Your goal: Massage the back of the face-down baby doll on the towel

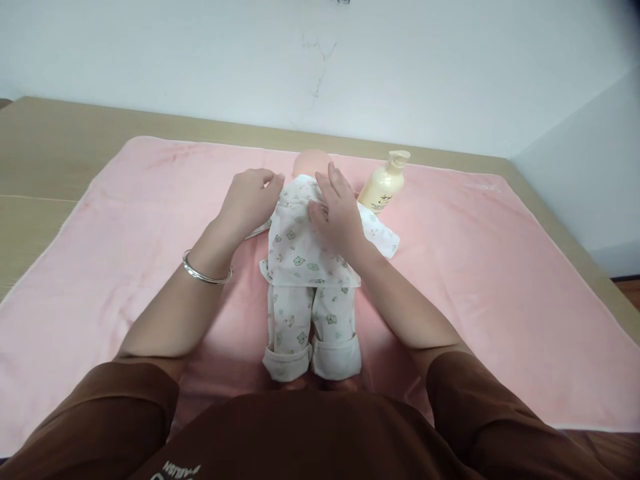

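Note:
A baby doll (pixel 311 162) lies on its back with its feet toward me, dressed in a white top (pixel 295 250) and matching trousers (pixel 293 320) printed with small green figures. Both trouser cuffs are rolled up. My left hand (pixel 253 197), below a silver bangle, is at the top's shoulder on the left, its fingers bent and closed at the cloth's edge. Over the chest on the other side, my right hand (pixel 340 217) rests with fingers stretched out and apart near the collar. It hides part of the doll's head and chest. One sleeve (pixel 383 233) sticks out to the right.
A cream pump bottle (pixel 384 183) tilts beside the doll's head on the right. A pink blanket (pixel 465 287) lies under everything, on a wooden table (pixel 65 133). Behind the table rises a white wall (pixel 200 60) with a crack.

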The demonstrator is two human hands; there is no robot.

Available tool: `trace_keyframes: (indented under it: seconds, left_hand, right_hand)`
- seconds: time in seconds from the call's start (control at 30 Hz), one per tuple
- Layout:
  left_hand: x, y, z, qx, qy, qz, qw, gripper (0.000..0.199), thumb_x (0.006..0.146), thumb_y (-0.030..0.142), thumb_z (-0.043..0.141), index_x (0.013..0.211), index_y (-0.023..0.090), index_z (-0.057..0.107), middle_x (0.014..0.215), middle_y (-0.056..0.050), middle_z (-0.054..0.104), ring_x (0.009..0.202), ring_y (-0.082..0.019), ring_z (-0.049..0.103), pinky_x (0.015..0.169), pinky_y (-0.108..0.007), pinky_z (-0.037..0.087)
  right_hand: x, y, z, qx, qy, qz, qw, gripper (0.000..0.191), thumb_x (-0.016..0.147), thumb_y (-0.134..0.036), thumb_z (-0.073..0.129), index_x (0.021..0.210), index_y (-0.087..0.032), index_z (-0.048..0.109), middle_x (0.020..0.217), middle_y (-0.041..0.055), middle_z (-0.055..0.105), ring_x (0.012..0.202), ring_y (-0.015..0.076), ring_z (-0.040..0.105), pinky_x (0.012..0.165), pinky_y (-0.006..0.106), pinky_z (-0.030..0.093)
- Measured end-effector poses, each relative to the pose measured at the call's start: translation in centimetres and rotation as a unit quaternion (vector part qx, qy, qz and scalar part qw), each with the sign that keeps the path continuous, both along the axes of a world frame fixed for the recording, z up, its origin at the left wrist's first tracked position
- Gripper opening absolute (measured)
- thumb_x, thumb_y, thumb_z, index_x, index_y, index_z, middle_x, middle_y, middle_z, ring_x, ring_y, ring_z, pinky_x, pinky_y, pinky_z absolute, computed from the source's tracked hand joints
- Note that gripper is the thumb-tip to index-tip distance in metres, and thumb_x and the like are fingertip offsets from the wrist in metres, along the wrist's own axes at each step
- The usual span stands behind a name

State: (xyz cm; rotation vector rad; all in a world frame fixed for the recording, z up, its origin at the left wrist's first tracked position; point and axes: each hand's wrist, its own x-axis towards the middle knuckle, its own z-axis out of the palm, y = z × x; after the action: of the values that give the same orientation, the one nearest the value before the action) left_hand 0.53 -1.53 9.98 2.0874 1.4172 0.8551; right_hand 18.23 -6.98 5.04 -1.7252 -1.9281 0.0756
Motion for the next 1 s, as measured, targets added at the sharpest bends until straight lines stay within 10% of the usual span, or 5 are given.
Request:
trace_keyframes:
  seconds: [0.2,0.77,1.0]
  left_hand:
    - [0.5,-0.9,0.8,-0.038,0.012,-0.034,0.999,0.042,0.092,0.035,0.046,0.055,0.022,0.032,0.056,0.000,0.035,0.060,-0.016,0.038,0.068,-0.034,0.038]
    - [0.4,-0.9,0.7,-0.028,-0.015,-0.039,0.999,0.041,0.092,0.037,0.048,0.055,0.022,0.040,0.054,0.000,0.039,0.061,-0.016,0.042,0.068,-0.032,0.042]
    - [-0.2,0.2,0.3,-0.046,-0.076,0.002,0.996,0.032,0.090,0.043,0.054,0.070,0.020,0.065,0.073,-0.003,0.069,0.083,-0.022,0.064,0.080,-0.033,0.051]
  right_hand:
    - [-0.1,0.1,-0.2,-0.050,-0.025,0.020,0.998,0.051,0.100,-0.028,0.043,0.148,-0.012,0.049,0.166,0.0168,0.033,0.157,0.0343,0.026,0.127,0.059,0.025]
    - [0.2,0.3,-0.1,-0.036,-0.011,0.006,0.999,0.056,0.100,-0.030,0.042,0.154,-0.015,0.041,0.168,0.0155,0.031,0.158,0.0336,0.022,0.127,0.062,0.024]
    - [4.0,-3.1,6.1,-0.171,-0.112,0.082,0.975,0.035,0.102,-0.035,0.048,0.121,-0.019,0.071,0.141,0.0146,0.063,0.144,0.0394,0.046,0.119,0.063,0.038]
